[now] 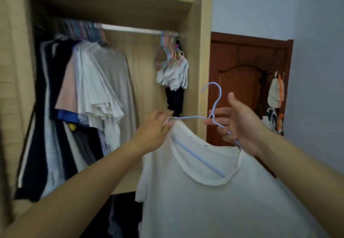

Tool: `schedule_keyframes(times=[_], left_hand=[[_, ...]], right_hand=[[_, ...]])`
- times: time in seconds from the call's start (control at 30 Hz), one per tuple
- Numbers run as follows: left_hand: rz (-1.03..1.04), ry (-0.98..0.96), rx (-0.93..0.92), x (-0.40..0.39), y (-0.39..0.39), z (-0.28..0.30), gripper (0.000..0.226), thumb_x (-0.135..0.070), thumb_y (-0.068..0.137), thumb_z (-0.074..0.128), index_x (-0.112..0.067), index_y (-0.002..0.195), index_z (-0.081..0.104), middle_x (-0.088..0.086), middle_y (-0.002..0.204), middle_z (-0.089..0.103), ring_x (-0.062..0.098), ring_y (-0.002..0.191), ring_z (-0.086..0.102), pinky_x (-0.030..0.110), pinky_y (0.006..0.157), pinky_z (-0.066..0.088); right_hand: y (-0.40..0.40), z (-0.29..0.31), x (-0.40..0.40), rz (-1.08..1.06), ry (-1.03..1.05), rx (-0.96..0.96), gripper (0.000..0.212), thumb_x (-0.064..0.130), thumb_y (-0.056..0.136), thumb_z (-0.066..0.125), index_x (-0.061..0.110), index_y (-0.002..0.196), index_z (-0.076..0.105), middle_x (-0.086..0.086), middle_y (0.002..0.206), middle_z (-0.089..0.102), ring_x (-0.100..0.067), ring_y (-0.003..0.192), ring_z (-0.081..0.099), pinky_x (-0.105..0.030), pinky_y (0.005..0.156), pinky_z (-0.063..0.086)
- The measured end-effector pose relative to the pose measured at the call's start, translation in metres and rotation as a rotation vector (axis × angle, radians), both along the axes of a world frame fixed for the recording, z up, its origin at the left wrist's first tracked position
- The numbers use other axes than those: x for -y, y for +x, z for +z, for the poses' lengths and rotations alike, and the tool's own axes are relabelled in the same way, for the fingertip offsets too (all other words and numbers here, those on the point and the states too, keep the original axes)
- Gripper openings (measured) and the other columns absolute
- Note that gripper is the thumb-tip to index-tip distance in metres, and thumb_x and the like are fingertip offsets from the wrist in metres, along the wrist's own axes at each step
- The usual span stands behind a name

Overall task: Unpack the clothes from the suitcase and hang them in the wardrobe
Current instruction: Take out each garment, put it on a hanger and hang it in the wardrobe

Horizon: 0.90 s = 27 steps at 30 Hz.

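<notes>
Head view — one white shirt (214,200) on one blue hanger (216,103), left hand (154,128) pinching collar, right hand (240,124) gripping hanger.

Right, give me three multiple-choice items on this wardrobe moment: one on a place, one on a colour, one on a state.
1. Where do the empty hangers hang?
A. right end of the rail
B. on the door
C. on the top shelf

2. What colour is the hanger being held?
A. red
B. light blue
C. black

3. How does the white T-shirt sit?
A. folded
B. on the rail
C. partly on the hanger

Answers: 1 A, they cluster by the right wall. 2 B, its hook shows blue. 3 C, left hand pulls the collar while right hand grips the neck.
</notes>
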State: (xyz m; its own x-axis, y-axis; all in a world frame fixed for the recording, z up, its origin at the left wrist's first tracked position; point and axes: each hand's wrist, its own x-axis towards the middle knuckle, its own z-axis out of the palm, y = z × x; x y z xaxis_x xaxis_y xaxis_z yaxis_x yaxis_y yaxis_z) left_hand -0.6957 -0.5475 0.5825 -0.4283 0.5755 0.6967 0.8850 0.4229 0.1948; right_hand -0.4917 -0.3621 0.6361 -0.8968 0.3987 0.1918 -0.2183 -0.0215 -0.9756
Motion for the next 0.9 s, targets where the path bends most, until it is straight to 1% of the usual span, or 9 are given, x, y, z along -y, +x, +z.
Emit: schedule_keyframes(times=[0.13,0.23,0.3,0.4,0.53,0.67,0.73,0.8,0.9], left_hand=[[0.141,-0.034,-0.08,0.075,-0.079,0.039,0.063,-0.056,0.097,0.028,-0.016,0.136,0.058,0.015,0.129,0.056,0.035,0.118,0.051,0.048,0.1,0.046],[0.256,-0.046,-0.152,0.126,-0.148,0.08,0.043,-0.037,0.104,0.048,-0.019,0.142,0.055,0.014,0.137,0.05,0.033,0.124,0.049,0.04,0.105,0.043],[0.324,-0.062,-0.198,0.151,-0.19,0.105,0.043,-0.034,0.104,0.05,-0.023,0.146,0.05,0.01,0.143,0.046,0.029,0.127,0.047,0.038,0.104,0.042],[0.34,-0.029,-0.226,0.175,-0.25,0.133,0.043,-0.035,0.103,0.051,-0.027,0.146,0.049,0.005,0.143,0.045,0.026,0.128,0.047,0.038,0.105,0.042],[0.382,-0.007,-0.385,0.18,-0.319,0.16,0.043,-0.031,0.1,0.056,-0.025,0.142,0.055,0.005,0.137,0.051,0.029,0.124,0.05,0.041,0.101,0.044],[0.485,0.003,-0.507,0.167,-0.368,0.188,0.04,-0.025,0.088,0.068,-0.019,0.128,0.067,0.013,0.125,0.061,0.036,0.116,0.056,0.048,0.095,0.049],[0.536,0.0,-0.557,0.162,-0.387,0.2,0.038,-0.027,0.086,0.067,-0.017,0.122,0.07,0.017,0.123,0.061,0.039,0.115,0.056,0.051,0.095,0.049],[0.576,0.017,-0.6,0.16,-0.403,0.214,0.038,-0.028,0.085,0.065,-0.015,0.121,0.069,0.02,0.128,0.059,0.042,0.119,0.054,0.053,0.099,0.047],[0.621,0.059,-0.615,0.158,-0.426,0.232,0.041,-0.029,0.087,0.061,-0.013,0.124,0.065,0.028,0.141,0.052,0.045,0.132,0.047,0.054,0.108,0.042]], right_hand=[[-0.069,0.069,0.02,-0.036,-0.023,-0.142,0.071,0.072,0.094,0.037,0.004,0.109,0.055,-0.026,0.099,0.071,-0.014,0.041,0.044,-0.013,0.035,0.021],[-0.133,0.124,0.042,-0.056,0.041,-0.238,0.069,0.068,0.097,0.036,0.003,0.108,0.057,-0.026,0.1,0.072,-0.014,0.041,0.043,-0.013,0.034,0.022],[-0.179,0.153,0.057,-0.072,0.087,-0.283,0.069,0.066,0.099,0.034,0.002,0.108,0.059,-0.024,0.098,0.071,-0.012,0.038,0.04,-0.013,0.033,0.022],[-0.25,0.19,0.073,-0.095,0.09,-0.321,0.066,0.064,0.1,0.031,0.004,0.098,0.058,-0.02,0.087,0.07,-0.01,0.035,0.035,-0.011,0.034,0.019],[-0.337,0.22,0.079,-0.109,0.078,-0.343,0.069,0.069,0.098,0.03,0.006,0.111,0.055,-0.021,0.083,0.071,-0.01,0.035,0.034,-0.012,0.034,0.02],[-0.413,0.237,0.083,-0.154,0.087,-0.362,0.064,0.069,0.098,0.032,0.01,0.102,0.054,-0.026,0.095,0.071,-0.015,0.037,0.046,-0.013,0.034,0.024],[-0.449,0.245,0.084,-0.16,0.11,-0.353,0.069,0.069,0.098,0.03,0.006,0.103,0.056,-0.025,0.091,0.071,-0.017,0.039,0.051,-0.014,0.035,0.024],[-0.484,0.253,0.083,-0.166,0.119,-0.358,0.072,0.068,0.099,0.028,0.002,0.102,0.057,-0.024,0.086,0.07,-0.018,0.039,0.051,-0.014,0.035,0.023],[-0.536,0.266,0.079,-0.169,0.117,-0.355,0.071,0.066,0.1,0.027,0.0,0.103,0.054,-0.028,0.094,0.068,-0.017,0.035,0.052,-0.013,0.034,0.023]])
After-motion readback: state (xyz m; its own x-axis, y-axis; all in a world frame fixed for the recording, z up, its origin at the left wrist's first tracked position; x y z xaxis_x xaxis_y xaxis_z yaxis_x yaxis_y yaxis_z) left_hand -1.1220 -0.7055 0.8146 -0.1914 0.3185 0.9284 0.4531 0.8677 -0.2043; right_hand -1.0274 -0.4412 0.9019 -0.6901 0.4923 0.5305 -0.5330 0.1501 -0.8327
